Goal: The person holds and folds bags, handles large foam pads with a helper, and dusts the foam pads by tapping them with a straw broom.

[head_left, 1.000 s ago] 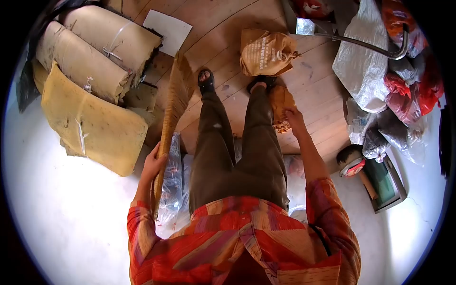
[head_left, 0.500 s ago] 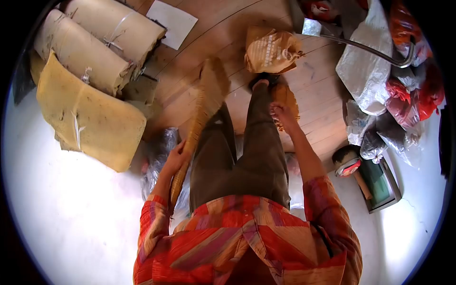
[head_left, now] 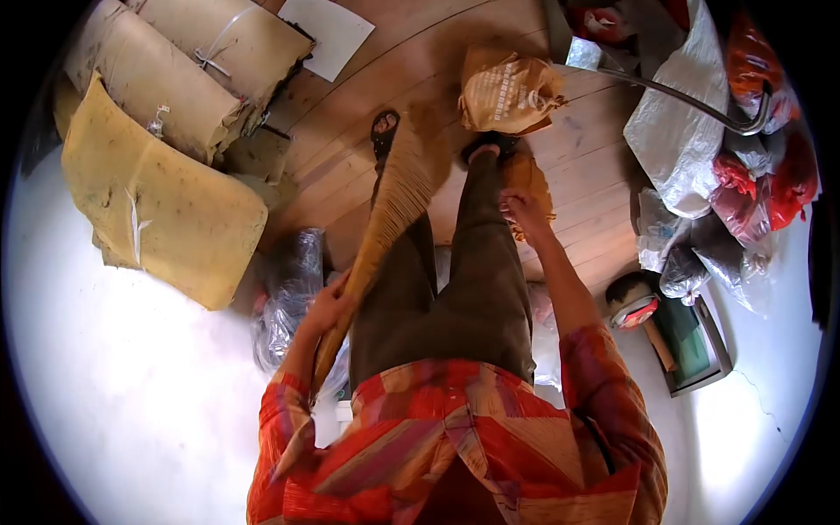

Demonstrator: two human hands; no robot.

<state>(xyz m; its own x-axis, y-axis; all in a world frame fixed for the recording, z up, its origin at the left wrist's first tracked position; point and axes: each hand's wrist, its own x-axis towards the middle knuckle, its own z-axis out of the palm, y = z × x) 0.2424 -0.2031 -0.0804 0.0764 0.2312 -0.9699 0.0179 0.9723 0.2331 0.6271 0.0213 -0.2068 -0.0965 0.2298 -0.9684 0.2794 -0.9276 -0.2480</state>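
My left hand [head_left: 330, 302] is wrapped round the edge of a long tan ribbed sheet [head_left: 395, 192], which looks woven or pleated. It slants from beside my left hip up past my left leg, widening at its far end. My right hand [head_left: 523, 213] is closed by my right shin, at an orange-brown crinkled piece [head_left: 528, 179] with an uneven edge. What kind of thing that piece is, I cannot tell. Just beyond my right foot stands a crumpled brown paper bag [head_left: 507, 94] with white print.
Tied rolls of cardboard-like sheet [head_left: 157, 74] and a bent yellow sheet [head_left: 166, 197] lie at left. A white sheet [head_left: 328, 37] is on the wooden floor [head_left: 577, 166]. Plastic bags [head_left: 744, 188], a curved metal bar [head_left: 691, 99] and a framed panel [head_left: 691, 346] are at right.
The ribbed sheet has turned in my left hand, so more of its face shows and my left foot has come into view. My right hand has barely moved.
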